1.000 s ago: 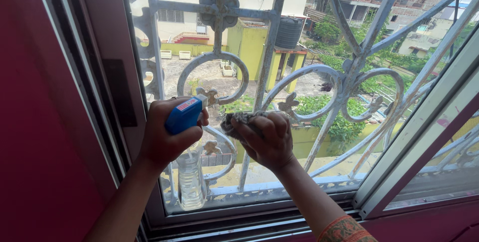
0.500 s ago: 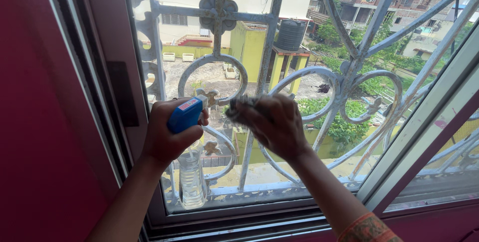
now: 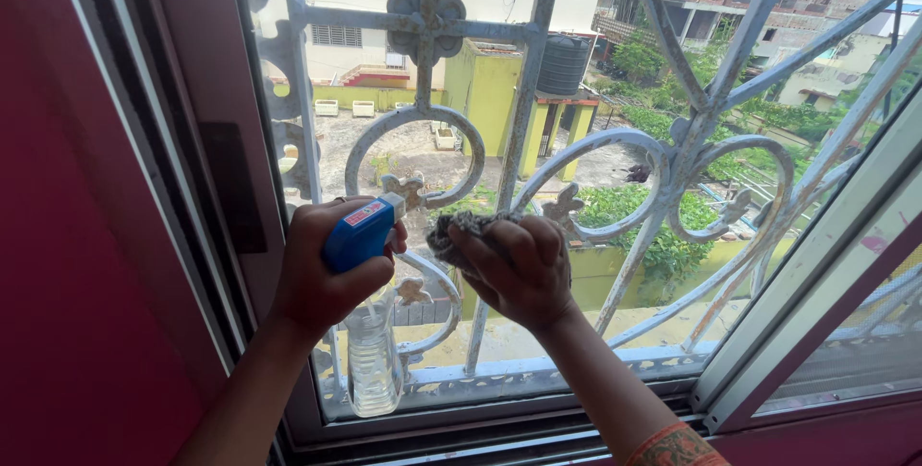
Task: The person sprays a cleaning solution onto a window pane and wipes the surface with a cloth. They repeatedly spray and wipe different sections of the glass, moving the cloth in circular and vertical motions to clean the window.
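Window with white scrolled iron grille (image 3: 615,154): right hand (image 3: 514,269) clutching grey rag (image 3: 451,231) dropped back down glass; left hand (image 3: 322,269) gripping blue-headed clear spray bottle (image 3: 363,274) beside grille, unmoved. Wiping stroke ongoing.

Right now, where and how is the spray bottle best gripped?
By the neck under the blue trigger head, from the room side, as the left hand does. The clear spray bottle hangs upright, its nozzle facing the window grille.

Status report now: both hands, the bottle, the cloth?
Left hand grips spray bottle, nozzle toward grille. Right hand presses grey cloth on white window grille. Nothing blocking.
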